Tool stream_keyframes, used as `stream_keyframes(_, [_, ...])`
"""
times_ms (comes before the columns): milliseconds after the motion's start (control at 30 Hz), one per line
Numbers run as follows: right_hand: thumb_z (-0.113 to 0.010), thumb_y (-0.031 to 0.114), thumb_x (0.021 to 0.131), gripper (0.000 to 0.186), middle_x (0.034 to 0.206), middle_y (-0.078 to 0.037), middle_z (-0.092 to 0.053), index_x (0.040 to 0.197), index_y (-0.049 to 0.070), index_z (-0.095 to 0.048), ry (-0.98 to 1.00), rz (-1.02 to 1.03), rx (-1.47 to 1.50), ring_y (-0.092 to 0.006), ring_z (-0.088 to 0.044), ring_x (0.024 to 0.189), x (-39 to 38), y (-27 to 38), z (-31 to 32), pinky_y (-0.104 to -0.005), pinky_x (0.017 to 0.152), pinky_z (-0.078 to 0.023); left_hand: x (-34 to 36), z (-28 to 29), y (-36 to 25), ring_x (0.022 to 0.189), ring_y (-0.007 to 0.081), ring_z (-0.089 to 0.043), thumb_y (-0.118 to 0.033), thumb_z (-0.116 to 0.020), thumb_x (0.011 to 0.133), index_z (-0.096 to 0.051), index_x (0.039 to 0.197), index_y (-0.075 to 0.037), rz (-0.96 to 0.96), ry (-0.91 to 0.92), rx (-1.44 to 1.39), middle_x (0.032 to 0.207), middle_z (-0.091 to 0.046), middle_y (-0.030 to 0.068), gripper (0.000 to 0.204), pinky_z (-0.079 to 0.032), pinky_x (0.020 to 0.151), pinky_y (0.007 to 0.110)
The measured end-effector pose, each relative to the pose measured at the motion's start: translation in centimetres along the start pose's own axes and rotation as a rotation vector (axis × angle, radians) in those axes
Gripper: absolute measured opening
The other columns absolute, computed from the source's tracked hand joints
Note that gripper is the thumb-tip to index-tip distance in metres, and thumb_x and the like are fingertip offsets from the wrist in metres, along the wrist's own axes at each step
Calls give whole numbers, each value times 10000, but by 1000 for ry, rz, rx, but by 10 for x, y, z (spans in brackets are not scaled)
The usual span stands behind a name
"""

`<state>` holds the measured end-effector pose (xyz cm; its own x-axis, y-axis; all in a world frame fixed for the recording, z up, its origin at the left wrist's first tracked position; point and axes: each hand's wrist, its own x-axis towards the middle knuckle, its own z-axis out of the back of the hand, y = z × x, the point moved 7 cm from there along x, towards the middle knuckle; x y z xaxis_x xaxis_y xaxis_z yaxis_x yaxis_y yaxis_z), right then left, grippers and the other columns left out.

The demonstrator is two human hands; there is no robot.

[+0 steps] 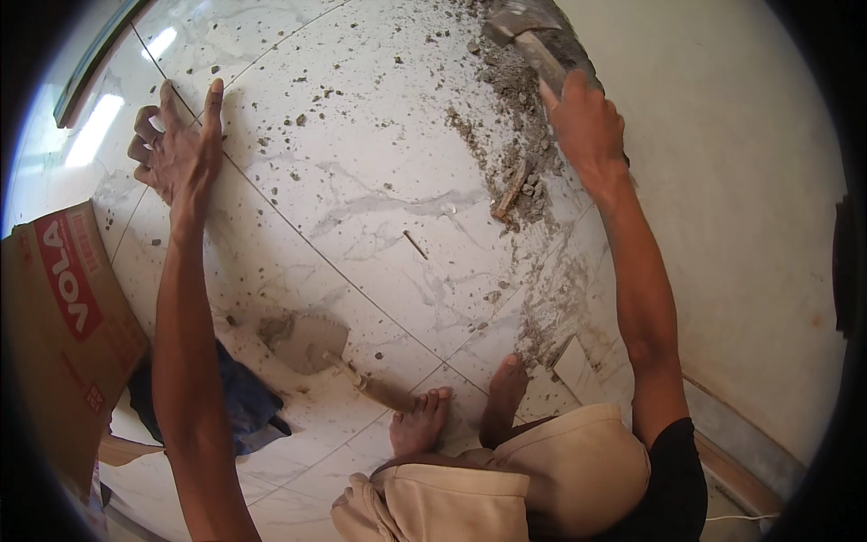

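My left hand [176, 149] rests on the white marbled floor tiles [307, 253] at the upper left, its fingers spread and bent, holding nothing. My right hand [582, 126] grips the pale handle of a grey metal-headed tool [517, 27] at the upper right, beside the wall. Grey rubble [528, 104] lies along the wall under and beside the tool, with a brownish stick-like piece [510, 194] among it. A small thin nail-like piece [415, 244] lies on the tiles between my arms.
A cardboard box [63, 361] and dark cloth [239, 402] lie at the left. A dusty trowel [302, 339] lies by my bare feet [420, 415]. A pale wall [741, 208] runs along the right. A dark-edged glossy strip [95, 68] is at the upper left.
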<state>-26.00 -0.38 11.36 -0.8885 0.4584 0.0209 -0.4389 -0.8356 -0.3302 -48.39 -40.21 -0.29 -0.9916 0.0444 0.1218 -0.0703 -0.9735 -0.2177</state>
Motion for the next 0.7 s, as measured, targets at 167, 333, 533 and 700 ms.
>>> stream_keyframes(167, [-626,443,919,440,723,-209,-678,910,6,-569,20,146,-10,-374,-704,685,-17,16,13,-478,563,-567,0,-3,2,1342,416,-274,-839,-381,806,-380,1496,-217,-10,9,2,1453,-334,154,930,-238,1060,591])
stream_keyframes(333, [-621,464,919,448,648,-187,-662,907,21,-550,-51,-19,-27,-354,-708,644,-10,-25,-7,-459,547,-580,-1,-3,-8,1348,429,-267,-838,-378,809,-377,1498,-215,-22,-1,-27,1457,-330,159,929,-239,1064,586])
stream_keyframes(533, [-565,474,952,479,712,-231,-666,936,-4,-553,127,209,14,-391,-702,705,-26,32,8,-503,582,-564,0,-7,2,1360,417,-255,-851,-371,799,-369,1502,-221,-12,7,24,1461,-327,156,944,-239,1065,585])
stream_keyframes(700, [-592,476,934,475,685,-199,-666,964,5,-540,9,11,-57,-394,-697,674,-1,-21,-1,-505,584,-566,0,-4,-5,1366,411,-245,-853,-366,799,-367,1503,-221,-5,17,-14,1460,-331,155,947,-240,1065,583])
